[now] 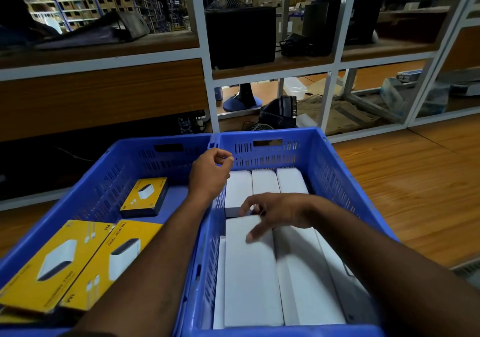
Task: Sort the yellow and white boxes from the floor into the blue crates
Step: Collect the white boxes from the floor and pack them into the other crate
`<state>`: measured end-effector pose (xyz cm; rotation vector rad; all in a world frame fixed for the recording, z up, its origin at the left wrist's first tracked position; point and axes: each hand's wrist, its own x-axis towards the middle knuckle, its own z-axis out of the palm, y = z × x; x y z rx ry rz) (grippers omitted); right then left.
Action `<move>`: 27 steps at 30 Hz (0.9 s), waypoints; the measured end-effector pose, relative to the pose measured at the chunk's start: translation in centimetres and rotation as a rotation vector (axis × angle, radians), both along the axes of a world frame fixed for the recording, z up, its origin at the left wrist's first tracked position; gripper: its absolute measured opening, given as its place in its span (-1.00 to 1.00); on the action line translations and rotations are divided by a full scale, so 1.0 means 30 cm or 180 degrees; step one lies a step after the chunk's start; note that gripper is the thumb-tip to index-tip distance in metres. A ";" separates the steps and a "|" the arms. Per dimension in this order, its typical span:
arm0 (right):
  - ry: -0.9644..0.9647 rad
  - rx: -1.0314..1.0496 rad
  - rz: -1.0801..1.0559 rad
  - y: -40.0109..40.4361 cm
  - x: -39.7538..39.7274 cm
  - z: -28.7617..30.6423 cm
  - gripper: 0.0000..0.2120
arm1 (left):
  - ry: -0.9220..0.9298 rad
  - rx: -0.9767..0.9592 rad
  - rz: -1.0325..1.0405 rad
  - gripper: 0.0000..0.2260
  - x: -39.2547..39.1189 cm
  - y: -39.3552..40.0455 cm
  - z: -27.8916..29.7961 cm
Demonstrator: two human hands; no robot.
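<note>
The right hand reached into the right crate, its fingers spread and resting on the near white box, which lay on other white boxes toward the near end of that crate; the hand pressed rather than gripped. The left hand hovered over the wall shared with the left crate, loosely curled and holding nothing, while yellow boxes lay flat in that left crate. To finish well, the box probably needed sliding square against its neighbours in the right crate and pressing level, so later ones would stack evenly.
</note>
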<state>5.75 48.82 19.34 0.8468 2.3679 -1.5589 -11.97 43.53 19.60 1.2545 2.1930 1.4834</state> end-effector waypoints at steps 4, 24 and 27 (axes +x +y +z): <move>0.0556 -0.0397 -0.1134 0.089 0.002 0.010 -0.52 | -0.0167 -0.0005 -0.0168 -0.93 0.007 0.008 -0.007; 0.2187 -0.0553 -0.2324 0.178 0.020 0.054 -0.53 | -0.1575 -0.0553 -0.0975 -0.67 0.080 -0.002 0.030; 0.2121 0.0036 -0.1412 0.204 0.059 0.045 -0.28 | -0.2087 -0.0376 -0.0916 -0.78 0.064 0.001 0.047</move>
